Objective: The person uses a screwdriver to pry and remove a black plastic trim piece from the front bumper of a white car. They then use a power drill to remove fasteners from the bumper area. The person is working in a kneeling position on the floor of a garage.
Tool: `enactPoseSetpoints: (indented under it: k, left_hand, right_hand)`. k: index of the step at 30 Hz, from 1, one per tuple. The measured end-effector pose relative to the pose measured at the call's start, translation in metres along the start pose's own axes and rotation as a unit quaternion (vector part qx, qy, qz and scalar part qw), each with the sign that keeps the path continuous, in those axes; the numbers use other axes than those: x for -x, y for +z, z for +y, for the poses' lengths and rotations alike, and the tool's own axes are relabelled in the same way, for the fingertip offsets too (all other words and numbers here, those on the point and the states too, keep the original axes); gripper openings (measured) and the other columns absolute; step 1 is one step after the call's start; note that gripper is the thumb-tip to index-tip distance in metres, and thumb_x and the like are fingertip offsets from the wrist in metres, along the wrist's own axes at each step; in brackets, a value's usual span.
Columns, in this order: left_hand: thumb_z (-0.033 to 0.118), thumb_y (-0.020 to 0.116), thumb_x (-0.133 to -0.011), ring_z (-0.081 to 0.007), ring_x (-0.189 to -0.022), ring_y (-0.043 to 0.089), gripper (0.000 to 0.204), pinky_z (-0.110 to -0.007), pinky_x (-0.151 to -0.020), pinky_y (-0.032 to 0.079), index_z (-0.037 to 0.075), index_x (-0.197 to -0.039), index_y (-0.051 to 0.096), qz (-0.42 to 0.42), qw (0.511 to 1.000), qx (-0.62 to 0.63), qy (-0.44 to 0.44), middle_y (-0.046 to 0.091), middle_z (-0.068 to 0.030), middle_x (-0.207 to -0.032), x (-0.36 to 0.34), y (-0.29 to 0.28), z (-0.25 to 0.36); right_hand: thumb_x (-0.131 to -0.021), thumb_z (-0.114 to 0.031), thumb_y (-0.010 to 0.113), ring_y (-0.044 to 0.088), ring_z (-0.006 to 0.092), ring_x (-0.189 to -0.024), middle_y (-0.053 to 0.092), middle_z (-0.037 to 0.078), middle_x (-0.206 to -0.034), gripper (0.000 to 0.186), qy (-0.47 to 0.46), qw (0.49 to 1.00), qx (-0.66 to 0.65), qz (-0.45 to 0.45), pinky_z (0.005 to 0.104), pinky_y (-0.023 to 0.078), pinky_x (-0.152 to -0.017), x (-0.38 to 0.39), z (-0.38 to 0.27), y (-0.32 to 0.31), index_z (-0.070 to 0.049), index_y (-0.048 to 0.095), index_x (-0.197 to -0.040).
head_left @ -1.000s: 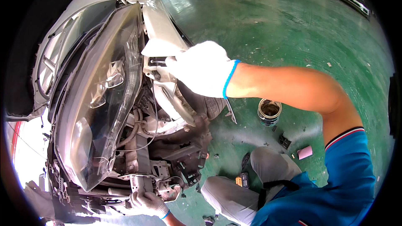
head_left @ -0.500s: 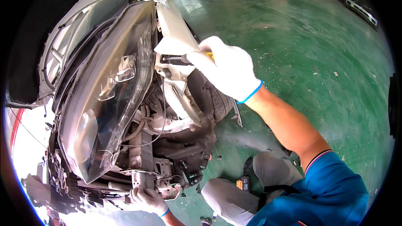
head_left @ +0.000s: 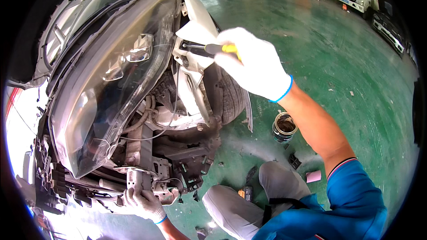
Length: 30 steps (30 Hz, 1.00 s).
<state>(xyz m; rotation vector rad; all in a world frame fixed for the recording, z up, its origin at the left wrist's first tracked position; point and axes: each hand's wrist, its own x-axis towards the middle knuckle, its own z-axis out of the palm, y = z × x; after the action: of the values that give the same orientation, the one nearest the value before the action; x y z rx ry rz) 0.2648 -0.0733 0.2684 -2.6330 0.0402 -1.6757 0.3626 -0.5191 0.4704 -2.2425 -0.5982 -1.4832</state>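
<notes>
While the fingers of my right hand (head_left: 255, 64) are wrapped around the yellow-and-black handle of a screwdriver (head_left: 214, 50), I see its shaft pointing left at the white bracket (head_left: 198, 63) beside the headlight (head_left: 129, 78). The fingers of my left hand (head_left: 144, 203) curl against a metal beam (head_left: 134, 179); from here I cannot tell whether they grip it.

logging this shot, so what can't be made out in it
All in the head view:
Yellow and black tool handle: partly hidden by the white-gloved right hand.
Thin metal shaft: tip too small to tell its shape.
White-gloved left hand: palm hidden by the back of the hand.
Black car at far right: cut off by the dark lens rim.
</notes>
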Motion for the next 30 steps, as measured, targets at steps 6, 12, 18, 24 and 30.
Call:
enactPoseSetpoints:
  k: [6, 12, 18, 24, 30]
  left_hand:
    - [-0.006, 0.057, -0.086, -0.0418, -0.11, 0.062, 0.022, -0.058, -0.099, 0.047, -0.001, -0.105, 0.067, -0.002, 1.0, 0.003, 0.01, 0.066, -0.0191, -0.111, 0.001, 0.0, -0.007]
    - [-0.006, 0.056, -0.086, -0.0419, -0.107, 0.063, 0.021, -0.056, -0.099, 0.048, -0.003, -0.103, 0.068, 0.009, 1.0, -0.007, 0.022, 0.066, -0.0209, -0.11, 0.0, 0.003, -0.004]
    - [-0.004, 0.06, -0.087, -0.041, -0.11, 0.064, 0.017, -0.053, -0.096, 0.051, -0.003, -0.103, 0.066, -0.007, 1.0, -0.021, 0.013, 0.068, -0.0213, -0.115, 0.004, 0.005, -0.008]
    - [-0.003, 0.06, -0.089, -0.0386, -0.107, 0.066, 0.014, -0.052, -0.097, 0.051, -0.002, -0.101, 0.068, -0.002, 0.999, -0.025, 0.021, 0.07, -0.019, -0.112, 0.004, 0.005, -0.01]
    - [-0.003, 0.06, -0.089, -0.0379, -0.107, 0.066, 0.014, -0.051, -0.097, 0.051, -0.003, -0.1, 0.069, -0.002, 1.0, -0.022, 0.016, 0.07, -0.0194, -0.111, 0.004, 0.004, -0.009]
  right_hand:
    - [-0.09, -0.035, 0.073, 0.071, 0.0307, -0.089, 0.069, 0.009, -0.1, 0.037, -0.003, 0.998, 0.013, 0.054, 0.0415, 0.058, -0.069, -0.001, -0.002, 0.001, -0.009, 0.062, -0.114]
    - [-0.09, -0.036, 0.071, 0.071, 0.0333, -0.078, 0.069, 0.013, -0.087, 0.031, 0.012, 0.995, 0.096, -0.023, 0.0432, 0.058, -0.067, -0.009, -0.001, -0.013, -0.009, 0.064, -0.105]
    - [-0.092, -0.034, 0.071, 0.071, 0.0311, -0.09, 0.067, 0.015, -0.106, 0.037, -0.099, 0.993, 0.045, -0.042, 0.041, 0.057, -0.078, -0.011, 0.024, -0.011, -0.01, 0.059, -0.118]
    - [-0.1, -0.034, 0.062, 0.072, 0.0352, -0.091, 0.073, 0.018, -0.096, 0.036, 0.022, 0.991, 0.035, -0.131, 0.0421, 0.058, -0.081, -0.026, -0.005, -0.03, -0.006, 0.058, -0.122]
    - [-0.098, -0.03, 0.064, 0.072, 0.0373, -0.086, 0.073, 0.015, -0.085, 0.033, 0.146, 0.972, -0.18, -0.023, 0.0423, 0.057, -0.076, -0.025, -0.032, -0.025, -0.005, 0.059, -0.118]
